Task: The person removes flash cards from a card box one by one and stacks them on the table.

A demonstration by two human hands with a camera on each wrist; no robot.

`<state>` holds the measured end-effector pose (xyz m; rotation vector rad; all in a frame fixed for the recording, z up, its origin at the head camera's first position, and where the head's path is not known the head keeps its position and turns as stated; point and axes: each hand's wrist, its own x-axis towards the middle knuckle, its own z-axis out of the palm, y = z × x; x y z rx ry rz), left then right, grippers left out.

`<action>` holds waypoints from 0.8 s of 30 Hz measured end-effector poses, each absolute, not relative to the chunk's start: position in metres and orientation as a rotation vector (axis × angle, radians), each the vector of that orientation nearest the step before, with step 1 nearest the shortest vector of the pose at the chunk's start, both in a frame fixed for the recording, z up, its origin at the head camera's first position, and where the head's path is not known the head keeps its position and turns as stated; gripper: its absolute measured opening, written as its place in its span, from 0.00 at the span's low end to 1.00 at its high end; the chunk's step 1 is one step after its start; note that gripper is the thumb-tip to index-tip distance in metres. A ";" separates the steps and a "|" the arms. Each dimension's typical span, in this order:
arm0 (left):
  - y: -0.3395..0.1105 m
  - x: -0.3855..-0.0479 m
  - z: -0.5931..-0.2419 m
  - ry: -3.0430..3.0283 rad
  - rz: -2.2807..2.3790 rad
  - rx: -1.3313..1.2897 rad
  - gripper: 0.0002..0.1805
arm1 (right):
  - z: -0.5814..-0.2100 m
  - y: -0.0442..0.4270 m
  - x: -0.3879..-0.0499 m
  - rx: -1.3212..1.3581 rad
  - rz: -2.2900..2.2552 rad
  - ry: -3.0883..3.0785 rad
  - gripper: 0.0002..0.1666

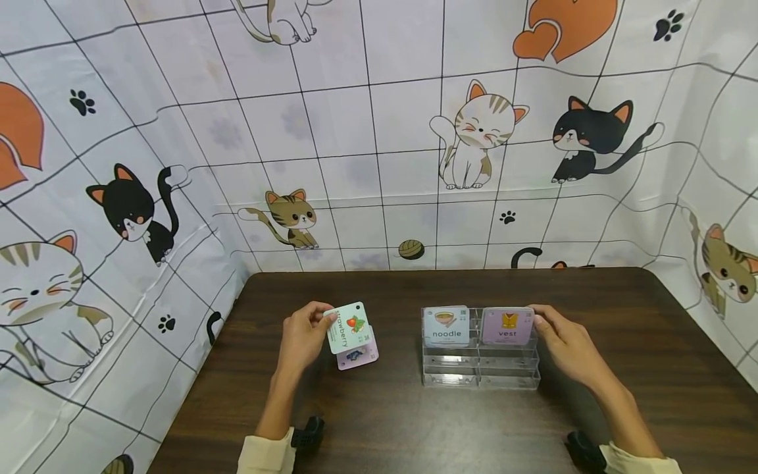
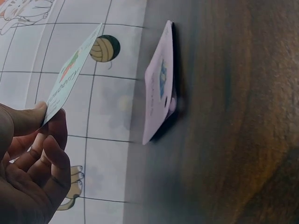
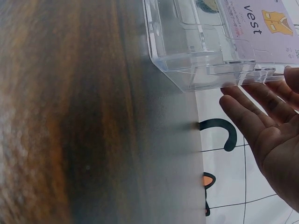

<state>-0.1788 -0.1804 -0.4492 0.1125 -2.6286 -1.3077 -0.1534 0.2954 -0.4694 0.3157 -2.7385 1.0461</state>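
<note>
I've got the mint-green strawberry card point(image 1: 349, 328) aloft, tilted, a lilac card point(image 1: 358, 356) lying below it; and here's the clear tiered rack point(image 1: 450, 380), noodle card point(image 1: 446, 326) top left, purple vest card point(image 1: 507, 327) top right!

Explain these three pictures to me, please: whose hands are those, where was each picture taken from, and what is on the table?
There is no machine handling things here, just one person's bare left hand and right hand. The wide picture comes from a camera worn on the head, looking forward and down. The two close-ups come from cameras worn on the wrists, one on each, so the scene appears turned sideways.

On the dark table stands a clear rack holding a noodle card and a vest card. The left hand pinches a strawberry card, with a pinkish-purple card lying below it on the table. The right hand is at the rack's right side, beside the vest card.
</note>
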 end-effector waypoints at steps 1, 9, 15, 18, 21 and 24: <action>-0.181 -0.179 -0.451 -2.630 -1.306 0.108 0.07 | -0.470 0.295 -0.153 0.316 1.051 -2.740 0.20; -0.181 -0.182 -0.461 -2.662 -1.290 0.092 0.07 | -0.470 0.295 -0.153 0.323 1.033 -2.733 0.19; -0.180 -0.183 -0.463 -2.697 -1.289 0.080 0.08 | -0.469 0.295 -0.153 0.324 1.042 -2.732 0.20; -0.179 -0.184 -0.465 -2.707 -1.284 0.077 0.08 | -0.468 0.295 -0.153 0.325 1.036 -2.729 0.20; -0.179 -0.183 -0.466 -2.724 -1.282 0.069 0.08 | -0.469 0.295 -0.153 0.325 1.038 -2.732 0.20; -0.178 -0.183 -0.467 -2.735 -1.282 0.056 0.08 | -0.469 0.295 -0.153 0.325 1.043 -2.735 0.20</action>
